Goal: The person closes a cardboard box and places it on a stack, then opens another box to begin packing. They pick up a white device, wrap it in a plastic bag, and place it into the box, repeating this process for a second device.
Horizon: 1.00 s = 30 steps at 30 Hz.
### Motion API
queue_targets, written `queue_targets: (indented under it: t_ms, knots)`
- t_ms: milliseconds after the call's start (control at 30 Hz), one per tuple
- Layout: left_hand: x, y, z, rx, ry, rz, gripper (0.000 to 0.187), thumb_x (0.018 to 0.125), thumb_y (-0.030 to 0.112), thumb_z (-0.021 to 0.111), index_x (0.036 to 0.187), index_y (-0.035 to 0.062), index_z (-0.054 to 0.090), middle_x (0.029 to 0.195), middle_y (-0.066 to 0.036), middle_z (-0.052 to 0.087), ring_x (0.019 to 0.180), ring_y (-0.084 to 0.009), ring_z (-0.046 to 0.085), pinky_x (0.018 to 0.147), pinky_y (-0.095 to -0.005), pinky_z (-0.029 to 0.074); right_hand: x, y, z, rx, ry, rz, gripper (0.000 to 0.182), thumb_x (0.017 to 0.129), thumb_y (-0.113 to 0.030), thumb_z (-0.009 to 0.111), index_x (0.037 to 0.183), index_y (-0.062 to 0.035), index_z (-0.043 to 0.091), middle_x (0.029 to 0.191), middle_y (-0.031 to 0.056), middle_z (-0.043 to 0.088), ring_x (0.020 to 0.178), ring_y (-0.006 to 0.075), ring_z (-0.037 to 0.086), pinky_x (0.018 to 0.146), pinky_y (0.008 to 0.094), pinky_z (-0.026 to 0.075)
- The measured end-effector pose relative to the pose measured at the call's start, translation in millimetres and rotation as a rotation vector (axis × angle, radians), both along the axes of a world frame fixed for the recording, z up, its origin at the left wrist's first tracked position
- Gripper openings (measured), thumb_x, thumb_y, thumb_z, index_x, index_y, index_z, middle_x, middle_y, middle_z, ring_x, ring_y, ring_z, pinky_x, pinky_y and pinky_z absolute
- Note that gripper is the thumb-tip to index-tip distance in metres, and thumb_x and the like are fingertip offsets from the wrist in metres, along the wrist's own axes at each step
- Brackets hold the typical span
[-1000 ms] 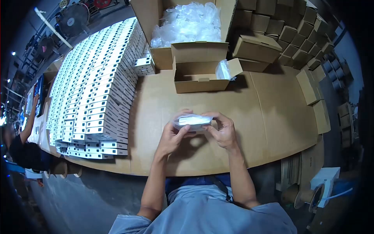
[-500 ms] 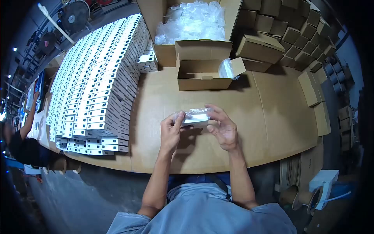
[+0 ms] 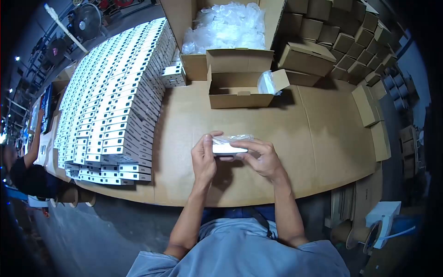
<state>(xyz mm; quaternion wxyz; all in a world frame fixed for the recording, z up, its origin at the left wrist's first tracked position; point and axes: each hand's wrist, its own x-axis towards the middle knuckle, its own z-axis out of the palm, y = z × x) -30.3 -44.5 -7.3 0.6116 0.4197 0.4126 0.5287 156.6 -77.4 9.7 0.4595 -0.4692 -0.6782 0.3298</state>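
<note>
A small white box (image 3: 223, 148) with clear plastic film on its far side is held above the table between my hands. My left hand (image 3: 203, 154) grips its left end, thumb on the near face. The fingers of my right hand (image 3: 264, 158) close on the right end, index finger along the top edge. Beyond them stands an open brown carton (image 3: 241, 101), its lid raised, with a clear plastic bag (image 3: 266, 83) at its right end. Neat rows of small white boxes (image 3: 110, 106) are stacked to the left.
Behind the carton, a large cardboard box (image 3: 194, 65) holds a heap of clear plastic bags (image 3: 228, 27). Closed brown cartons (image 3: 307, 58) pile up at back right, and more cartons (image 3: 368, 107) line the table's right edge. A co-worker (image 3: 30, 173) stands at far left.
My right hand has moved from spread fingers beside the wrapped white box to a grip on its right end. The box has dropped slightly toward me and its white face is turned more to view.
</note>
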Motion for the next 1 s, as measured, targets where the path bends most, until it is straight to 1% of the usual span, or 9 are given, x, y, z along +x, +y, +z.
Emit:
queue_targets:
  t_ms: [167,267,300,400,433,533,567,733,1000]
  knots:
    - [-7.3,-0.1,9.2,0.05,0.035,-0.028,0.038,0.113,0.025,0.042,0.14,-0.0004,0.052,0.087,-0.007,0.066,0.071,-0.0115,0.067,0.061,-0.0257,0.061,-4.3,-6.0,8.2,-0.001,-0.05,-0.018,0.039,0.08,0.001,0.077,0.118,-0.0059,0.074,0.112,0.0136,0.076,0.1,0.0329,0.07,0.09,0.0414,0.054]
    - [-8.9,-2.1,13.3,0.075,0.03,-0.028,0.039,0.113,0.022,0.041,0.147,0.0031,0.044,0.094,-0.01,0.07,0.079,-0.0122,0.069,0.067,-0.0256,0.06,-3.4,-9.3,12.4,-0.007,-0.053,-0.04,0.037,0.078,0.003,0.078,0.114,-0.0037,0.073,0.112,0.0135,0.076,0.107,0.0337,0.069,0.095,0.0422,0.053]
    - [-7.1,-1.1,13.2,0.108,0.043,-0.006,0.042,0.112,0.018,0.043,0.152,0.0061,0.038,0.113,-0.018,0.07,0.088,-0.0141,0.07,0.074,-0.026,0.058,-3.5,-10.8,11.8,0.04,-0.068,-0.054,0.037,0.077,0.003,0.078,0.114,-0.0032,0.072,0.112,0.0131,0.076,0.11,0.0336,0.069,0.097,0.0425,0.052]
    - [-17.5,5.6,4.9,0.398,0.038,-0.064,0.043,0.106,0.009,0.05,0.149,0.007,0.044,0.124,-0.017,0.068,0.106,-0.0219,0.069,0.082,-0.0333,0.064,-0.6,-11.4,17.3,0.106,-0.078,-0.056,0.038,0.075,0.004,0.08,0.112,-0.003,0.072,0.112,0.0115,0.076,0.12,0.0335,0.067,0.1,0.0435,0.052]
    - [-17.8,2.9,6.7,0.382,-0.14,-0.159,0.045,0.094,0.005,0.069,0.138,0.0044,0.058,0.126,-0.017,0.067,0.114,-0.0241,0.068,0.085,-0.0327,0.063,0.9,-11.6,20.2,0.117,-0.074,-0.052,0.039,0.075,0.004,0.08,0.112,-0.0031,0.072,0.112,0.0108,0.076,0.123,0.0335,0.066,0.101,0.0439,0.052]
    - [-28.0,15.1,10.6,0.693,0.333,-0.329,0.039,0.084,0.007,0.083,0.119,-0.0012,0.07,0.133,-0.021,0.063,0.11,-0.0235,0.069,0.088,-0.0313,0.059,6.6,-11.0,22.8,0.141,-0.063,-0.018,0.04,0.074,0.003,0.082,0.113,-0.003,0.072,0.111,0.01,0.076,0.129,0.0362,0.062,0.103,0.0454,0.051]
    - [-26.3,11.9,13.2,0.553,0.312,-0.32,0.033,0.075,0.001,0.088,0.105,-0.0018,0.076,0.126,-0.018,0.069,0.106,-0.023,0.071,0.089,-0.0327,0.058,8.4,-10.1,22.5,0.148,-0.066,-0.015,0.042,0.074,0.003,0.082,0.114,-0.0045,0.073,0.113,0.0095,0.076,0.128,0.0369,0.062,0.103,0.0454,0.051]
    - [-26.7,14.8,24.8,0.534,0.416,-0.315,0.03,0.08,-0.004,0.08,0.109,-0.0007,0.074,0.115,-0.015,0.075,0.106,-0.024,0.073,0.089,-0.0343,0.059,-1.1,-8.1,45.4,0.307,-0.234,-0.226,0.046,0.073,0.001,0.08,0.116,-0.0142,0.077,0.119,0.0063,0.073,0.118,0.0353,0.064,0.099,0.0428,0.053]
    - [-31.3,26.7,29.9,0.475,0.415,-0.35,0.024,0.083,0.002,0.082,0.105,-0.0022,0.073,0.103,-0.013,0.075,0.09,-0.0195,0.075,0.072,-0.0316,0.062,13.7,4.0,50.6,0.399,-0.542,0.051,0.041,0.076,-0.002,0.075,0.114,-0.0176,0.078,0.103,0.006,0.07,0.093,0.0262,0.068,0.079,0.0381,0.057]
